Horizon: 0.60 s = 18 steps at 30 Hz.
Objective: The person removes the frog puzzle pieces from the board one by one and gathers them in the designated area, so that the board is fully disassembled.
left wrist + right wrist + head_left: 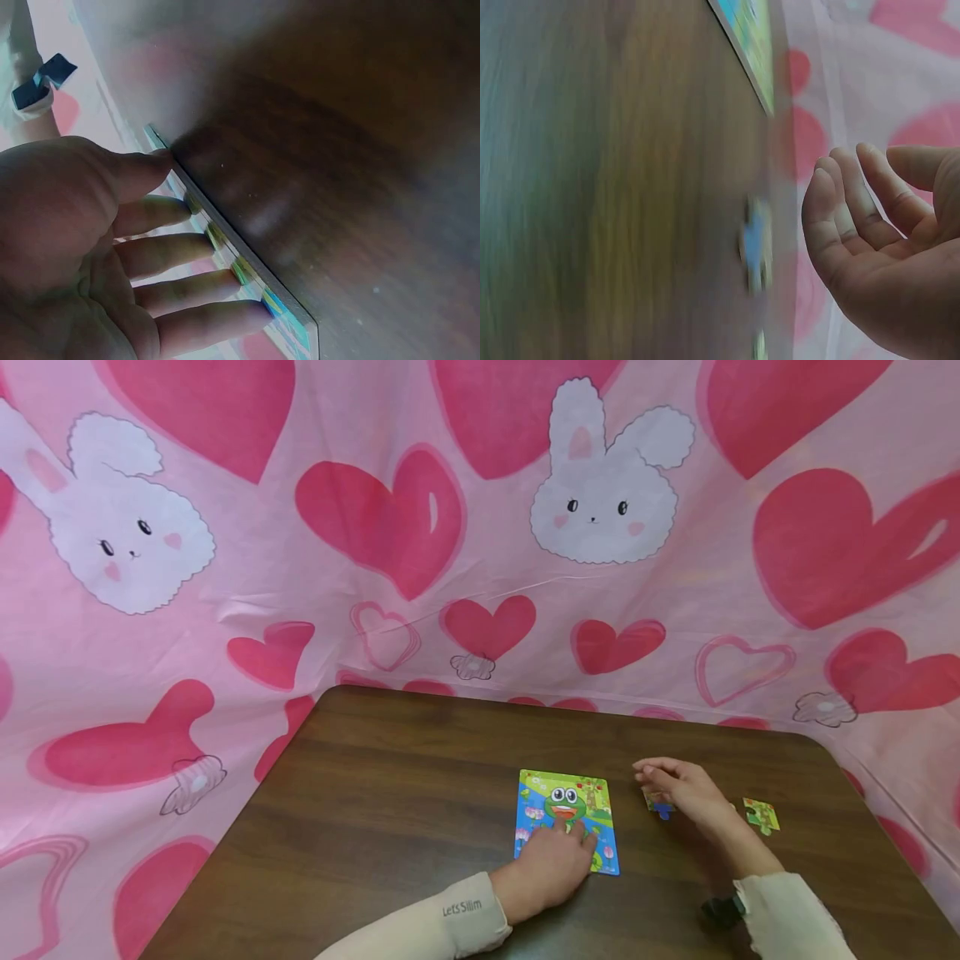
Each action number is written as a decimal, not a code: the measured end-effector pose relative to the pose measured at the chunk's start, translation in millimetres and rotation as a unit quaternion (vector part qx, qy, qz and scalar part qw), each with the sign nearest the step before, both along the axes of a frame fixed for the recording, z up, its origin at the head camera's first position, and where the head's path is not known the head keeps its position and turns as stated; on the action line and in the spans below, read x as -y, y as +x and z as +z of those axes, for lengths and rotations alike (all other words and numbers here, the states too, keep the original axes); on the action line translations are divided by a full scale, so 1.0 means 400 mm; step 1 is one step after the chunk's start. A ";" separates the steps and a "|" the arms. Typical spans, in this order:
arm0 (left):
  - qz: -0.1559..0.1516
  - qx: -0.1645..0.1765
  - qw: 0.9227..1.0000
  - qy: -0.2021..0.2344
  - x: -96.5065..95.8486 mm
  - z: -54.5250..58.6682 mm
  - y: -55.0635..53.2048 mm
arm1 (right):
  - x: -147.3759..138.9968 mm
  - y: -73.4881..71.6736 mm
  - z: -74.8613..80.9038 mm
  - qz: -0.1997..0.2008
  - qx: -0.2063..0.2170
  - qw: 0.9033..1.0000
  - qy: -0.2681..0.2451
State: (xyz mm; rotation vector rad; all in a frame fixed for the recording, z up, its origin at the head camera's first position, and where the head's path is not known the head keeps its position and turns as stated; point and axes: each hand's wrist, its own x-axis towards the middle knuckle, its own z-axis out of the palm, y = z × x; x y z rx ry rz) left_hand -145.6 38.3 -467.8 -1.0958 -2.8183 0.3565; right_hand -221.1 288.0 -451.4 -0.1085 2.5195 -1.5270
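Note:
A frog jigsaw puzzle (pixel 529 795) in a flat board lies on the table, its lower middle hidden by my left hand (pixel 551 868). In the left wrist view the fingertips of this hand (pixel 82 255) rest on the puzzle (pixel 289 330), fingers extended and the thumb at its edge. My right hand (pixel 686 789) hovers to the right of the board, fingers loosely bent. The right wrist view shows this hand (pixel 885 232) holding nothing. Partly covered by it in the head view is a puzzle piece (pixel 662 811) with a blue tab. Another piece (pixel 762 815), yellow-green, lies farther right.
The brown wooden table (pixel 375 810) has its far edge against a pink cloth (pixel 510 572) with hearts and rabbits. A dark band (pixel 723 910) is around my right wrist.

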 end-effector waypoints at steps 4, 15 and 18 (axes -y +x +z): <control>-0.002 0.002 1.000 -0.001 -0.001 -0.004 -0.001 | 0.066 -0.013 -0.011 0.029 0.015 0.999 -0.020; -0.020 -0.026 0.999 -0.007 -0.001 -0.007 -0.011 | 0.169 -0.048 -0.026 0.073 0.023 0.996 -0.052; -0.023 -0.024 0.999 -0.004 0.002 -0.005 -0.012 | 0.195 -0.052 -0.028 0.078 0.028 0.995 -0.054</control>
